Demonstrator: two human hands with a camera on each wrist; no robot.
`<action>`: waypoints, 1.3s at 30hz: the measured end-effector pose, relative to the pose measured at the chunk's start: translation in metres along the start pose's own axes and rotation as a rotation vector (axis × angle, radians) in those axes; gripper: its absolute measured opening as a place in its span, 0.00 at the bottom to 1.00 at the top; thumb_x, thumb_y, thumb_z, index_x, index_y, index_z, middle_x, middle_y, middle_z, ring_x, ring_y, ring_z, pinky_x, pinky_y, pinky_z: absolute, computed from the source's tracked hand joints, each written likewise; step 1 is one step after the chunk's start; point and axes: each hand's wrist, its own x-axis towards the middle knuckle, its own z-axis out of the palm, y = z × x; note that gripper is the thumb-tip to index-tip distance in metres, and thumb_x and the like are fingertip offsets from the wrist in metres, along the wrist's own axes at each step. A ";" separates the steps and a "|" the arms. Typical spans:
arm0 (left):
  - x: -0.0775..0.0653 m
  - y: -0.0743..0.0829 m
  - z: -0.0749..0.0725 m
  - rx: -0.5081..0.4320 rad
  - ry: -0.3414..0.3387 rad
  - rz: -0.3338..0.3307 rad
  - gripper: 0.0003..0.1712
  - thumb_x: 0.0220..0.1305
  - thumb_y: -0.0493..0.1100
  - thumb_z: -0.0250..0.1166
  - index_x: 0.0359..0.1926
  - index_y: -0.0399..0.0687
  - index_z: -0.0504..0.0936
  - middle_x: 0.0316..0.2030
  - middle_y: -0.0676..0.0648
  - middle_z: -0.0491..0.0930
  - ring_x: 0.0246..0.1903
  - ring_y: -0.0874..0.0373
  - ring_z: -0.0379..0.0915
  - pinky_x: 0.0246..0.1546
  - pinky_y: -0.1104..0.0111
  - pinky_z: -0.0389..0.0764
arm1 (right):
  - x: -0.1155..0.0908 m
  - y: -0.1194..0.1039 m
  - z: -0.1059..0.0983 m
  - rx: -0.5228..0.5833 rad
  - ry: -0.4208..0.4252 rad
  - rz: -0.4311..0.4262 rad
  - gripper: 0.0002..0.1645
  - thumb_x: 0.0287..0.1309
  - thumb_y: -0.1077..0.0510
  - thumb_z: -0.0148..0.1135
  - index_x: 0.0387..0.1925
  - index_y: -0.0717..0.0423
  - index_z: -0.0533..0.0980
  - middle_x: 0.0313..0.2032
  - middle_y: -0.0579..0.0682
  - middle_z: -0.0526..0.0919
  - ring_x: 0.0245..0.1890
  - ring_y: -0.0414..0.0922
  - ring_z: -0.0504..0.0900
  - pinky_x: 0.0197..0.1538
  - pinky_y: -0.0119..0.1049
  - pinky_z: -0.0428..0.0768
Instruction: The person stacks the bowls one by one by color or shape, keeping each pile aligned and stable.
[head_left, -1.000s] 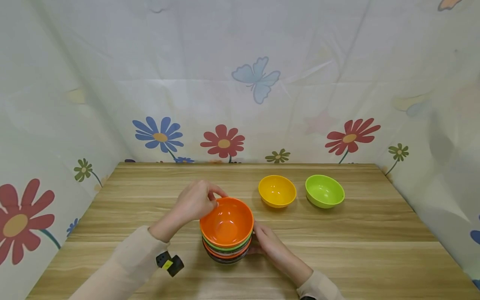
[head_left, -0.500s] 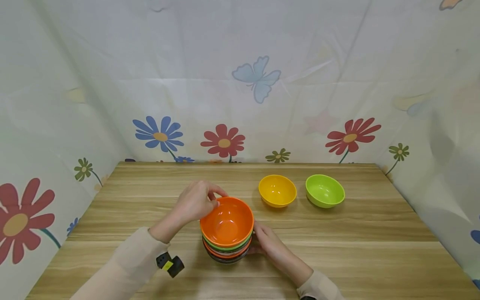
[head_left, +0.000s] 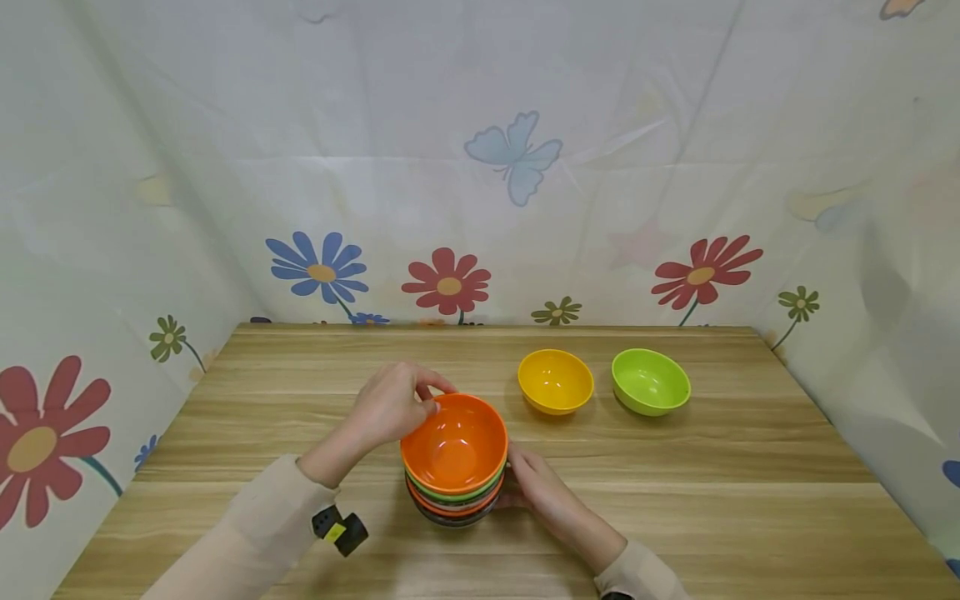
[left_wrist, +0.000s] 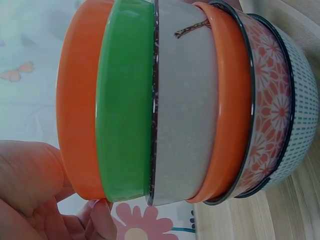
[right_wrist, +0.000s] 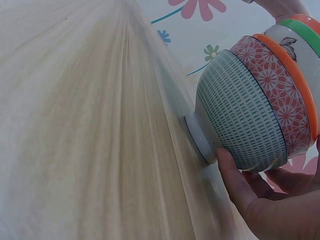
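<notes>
A stack of several nested bowls stands on the table near its front middle. On top is an orange bowl (head_left: 457,450), its rim pinched at the far left by my left hand (head_left: 393,404), thumb inside. Beneath it in the left wrist view come a green bowl (left_wrist: 125,100), a white bowl (left_wrist: 185,115), another orange bowl (left_wrist: 232,100) and a pink flower-patterned bowl (left_wrist: 271,100). Lowest is a white bowl with green dashes (right_wrist: 237,110), its foot on the tabletop. My right hand (head_left: 543,496) holds the stack's right side, one fingertip close by that foot.
A yellow bowl (head_left: 555,383) and a lime green bowl (head_left: 649,383) stand side by side behind the stack, to its right. The wooden table (head_left: 712,517) ends at a flower-printed curtain (head_left: 517,250) at the back and sides.
</notes>
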 end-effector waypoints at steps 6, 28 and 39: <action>0.000 0.000 0.000 -0.019 -0.016 -0.014 0.15 0.51 0.32 0.65 0.36 0.56 0.86 0.25 0.51 0.76 0.27 0.55 0.68 0.18 0.72 0.74 | 0.000 0.000 0.000 0.002 -0.001 0.006 0.42 0.64 0.35 0.41 0.63 0.66 0.61 0.55 0.61 0.73 0.46 0.43 0.76 0.44 0.43 0.81; -0.002 -0.007 -0.004 -0.077 0.005 -0.010 0.11 0.56 0.41 0.63 0.40 0.56 0.84 0.28 0.51 0.76 0.26 0.55 0.68 0.18 0.71 0.72 | -0.001 -0.001 0.000 0.008 -0.010 0.005 0.41 0.65 0.37 0.39 0.64 0.66 0.60 0.56 0.62 0.71 0.47 0.44 0.76 0.45 0.43 0.81; -0.006 -0.019 -0.008 -0.124 0.073 0.031 0.06 0.60 0.44 0.60 0.34 0.52 0.84 0.31 0.52 0.80 0.31 0.56 0.72 0.26 0.71 0.77 | -0.001 0.000 0.000 0.019 -0.024 -0.008 0.40 0.66 0.38 0.40 0.64 0.67 0.59 0.58 0.63 0.70 0.47 0.44 0.76 0.45 0.44 0.81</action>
